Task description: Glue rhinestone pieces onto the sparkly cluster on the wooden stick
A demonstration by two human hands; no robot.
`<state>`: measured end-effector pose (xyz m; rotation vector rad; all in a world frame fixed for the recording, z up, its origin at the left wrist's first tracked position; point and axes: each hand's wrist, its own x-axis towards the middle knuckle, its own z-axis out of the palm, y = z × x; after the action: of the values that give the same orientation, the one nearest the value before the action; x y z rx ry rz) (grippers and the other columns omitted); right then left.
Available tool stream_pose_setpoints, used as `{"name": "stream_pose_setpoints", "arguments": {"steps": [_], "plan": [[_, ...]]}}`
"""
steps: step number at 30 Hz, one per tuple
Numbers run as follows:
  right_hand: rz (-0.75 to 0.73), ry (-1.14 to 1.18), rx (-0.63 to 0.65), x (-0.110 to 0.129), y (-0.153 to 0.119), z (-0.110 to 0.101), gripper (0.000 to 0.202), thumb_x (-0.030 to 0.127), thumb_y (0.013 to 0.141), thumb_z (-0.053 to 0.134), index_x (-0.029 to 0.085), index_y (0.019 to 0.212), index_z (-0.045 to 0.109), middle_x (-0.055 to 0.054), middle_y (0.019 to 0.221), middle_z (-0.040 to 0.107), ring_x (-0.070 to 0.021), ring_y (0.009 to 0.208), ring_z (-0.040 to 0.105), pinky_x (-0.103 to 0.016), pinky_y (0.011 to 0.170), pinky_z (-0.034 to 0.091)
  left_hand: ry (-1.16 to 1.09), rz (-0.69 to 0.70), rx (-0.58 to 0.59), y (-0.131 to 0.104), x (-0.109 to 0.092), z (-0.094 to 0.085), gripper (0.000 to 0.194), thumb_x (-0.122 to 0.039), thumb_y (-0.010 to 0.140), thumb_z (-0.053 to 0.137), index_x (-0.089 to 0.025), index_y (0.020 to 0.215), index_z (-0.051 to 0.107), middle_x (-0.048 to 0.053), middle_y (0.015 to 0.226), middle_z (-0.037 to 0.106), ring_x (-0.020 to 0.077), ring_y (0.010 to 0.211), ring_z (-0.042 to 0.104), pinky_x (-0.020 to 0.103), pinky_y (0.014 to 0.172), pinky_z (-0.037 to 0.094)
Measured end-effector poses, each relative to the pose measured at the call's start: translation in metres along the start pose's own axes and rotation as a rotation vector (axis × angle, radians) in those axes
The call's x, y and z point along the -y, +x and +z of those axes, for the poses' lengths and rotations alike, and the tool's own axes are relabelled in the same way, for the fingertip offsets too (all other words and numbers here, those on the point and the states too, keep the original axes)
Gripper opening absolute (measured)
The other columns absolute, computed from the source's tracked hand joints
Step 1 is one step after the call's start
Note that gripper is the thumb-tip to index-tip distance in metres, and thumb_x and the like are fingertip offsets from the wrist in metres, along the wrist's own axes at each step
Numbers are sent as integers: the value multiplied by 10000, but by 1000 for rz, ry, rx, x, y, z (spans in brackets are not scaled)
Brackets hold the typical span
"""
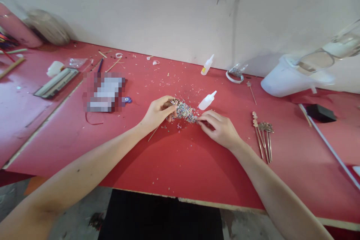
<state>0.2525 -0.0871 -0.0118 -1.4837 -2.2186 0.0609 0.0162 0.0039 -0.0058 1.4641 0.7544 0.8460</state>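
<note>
A heap of small multicoloured beads or stones (184, 111) lies on the red table (180, 165) between my hands. At its left edge, my left hand (161, 110) is closed on a hairpin, whose ornate metallic head (174, 101) shows at the fingertips and whose thin stick (153, 134) slants down below the hand. My right hand (215, 125) is at the heap's right edge, thumb and finger pinched round something thin and dark, too small to name. A white squeeze bottle (207, 100) lies just above my right hand.
Another small bottle (207, 65) stands near the wall. Several finished-looking hairpins (263, 137) lie to the right, near a black box (320, 113) and a white container (284, 77). At left are a blurred phone-like object (105, 93) and a long pack (56, 83).
</note>
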Motion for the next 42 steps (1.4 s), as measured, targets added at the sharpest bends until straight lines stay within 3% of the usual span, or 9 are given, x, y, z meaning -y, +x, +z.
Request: {"name": "stream_pose_setpoints", "arguments": {"steps": [16,25,42], "plan": [[-12,12,-17,2,0,1,130,211,918,513,214,977,628,-46,964,672,-151,810,655,-257,707,510,-2,-7,-1,0,-1,1,163,-231,854,583,-128,980,571,-12,621,625,66,431,533,199,460,434],[-88,93,60,4,0,2,163,178,912,513,226,1003,640,-38,975,680,-150,849,658,-258,738,514,-12,6,5,1,4,0,161,-247,854,592,-138,970,571,-14,631,627,69,440,540,201,463,448],[-9,136,54,2,0,1,138,201,904,515,233,961,637,-41,924,667,-150,787,645,-267,717,511,-15,16,14,1,6,0,159,-268,860,592,-146,963,581,-10,636,625,67,451,544,194,472,459]]}}
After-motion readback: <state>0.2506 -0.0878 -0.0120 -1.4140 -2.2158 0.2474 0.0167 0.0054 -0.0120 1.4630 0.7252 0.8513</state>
